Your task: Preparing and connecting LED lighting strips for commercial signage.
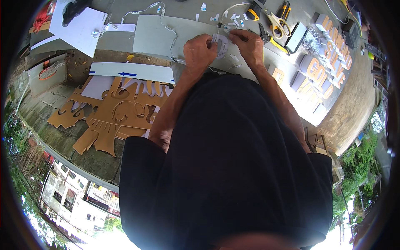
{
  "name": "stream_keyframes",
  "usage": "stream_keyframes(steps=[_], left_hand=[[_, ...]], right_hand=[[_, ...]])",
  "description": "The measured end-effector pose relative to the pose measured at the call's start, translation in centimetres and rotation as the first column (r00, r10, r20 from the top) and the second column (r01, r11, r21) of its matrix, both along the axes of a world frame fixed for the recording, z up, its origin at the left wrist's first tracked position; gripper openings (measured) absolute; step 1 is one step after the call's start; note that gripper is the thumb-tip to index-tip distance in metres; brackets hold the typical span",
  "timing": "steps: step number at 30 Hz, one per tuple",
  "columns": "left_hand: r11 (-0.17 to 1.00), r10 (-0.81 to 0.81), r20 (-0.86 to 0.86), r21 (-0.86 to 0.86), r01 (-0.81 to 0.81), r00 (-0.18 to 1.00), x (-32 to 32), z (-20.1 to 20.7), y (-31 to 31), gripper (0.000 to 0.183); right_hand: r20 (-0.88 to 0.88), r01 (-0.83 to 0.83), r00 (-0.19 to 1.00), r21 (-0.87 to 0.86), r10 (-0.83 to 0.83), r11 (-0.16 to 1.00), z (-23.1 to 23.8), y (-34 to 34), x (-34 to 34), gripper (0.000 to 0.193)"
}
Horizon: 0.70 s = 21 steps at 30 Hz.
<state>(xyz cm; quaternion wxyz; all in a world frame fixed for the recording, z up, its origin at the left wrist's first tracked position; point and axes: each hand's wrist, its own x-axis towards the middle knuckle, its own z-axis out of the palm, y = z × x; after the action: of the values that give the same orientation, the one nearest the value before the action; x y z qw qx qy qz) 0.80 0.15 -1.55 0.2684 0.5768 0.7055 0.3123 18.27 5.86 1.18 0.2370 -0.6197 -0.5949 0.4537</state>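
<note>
Your left hand grips the left edge of a curved white piece, which sits between both hands at the table. Your right hand curls its fingers just beside the piece's upper right; I cannot tell whether they pinch anything. Scissors lie farther right.

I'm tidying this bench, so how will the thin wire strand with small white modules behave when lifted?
The strand will probably sag, since it lies in loose bends across the pale board. It seems light, given its thin wire. Its spaced, blocky modules might swing or catch on edges.
</note>
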Motion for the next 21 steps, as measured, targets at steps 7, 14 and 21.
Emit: stream_keyframes(steps=[7,14,21], left_hand=[[0.999,0.051,0.095,-0.019,-0.049,0.994,0.7,0.3,-0.2,0.023],[0.986,0.017,0.056,0.166,-0.026,0.998,1.2,0.0,-0.2,0.026],[0.979,-0.073,0.162,0.198,0.040,0.984,1.1,-0.5,0.2,0.029]], right_hand=[[0.130,-0.192,0.977,0.205,0.168,0.960,-1.4,-0.6,-0.1,0.022],[0.148,-0.250,0.966,0.307,0.213,0.918,-1.5,-1.0,0.2,0.016],[0.167,-0.276,0.958,0.333,0.232,0.902,-1.7,-0.9,0.4,0.014]])
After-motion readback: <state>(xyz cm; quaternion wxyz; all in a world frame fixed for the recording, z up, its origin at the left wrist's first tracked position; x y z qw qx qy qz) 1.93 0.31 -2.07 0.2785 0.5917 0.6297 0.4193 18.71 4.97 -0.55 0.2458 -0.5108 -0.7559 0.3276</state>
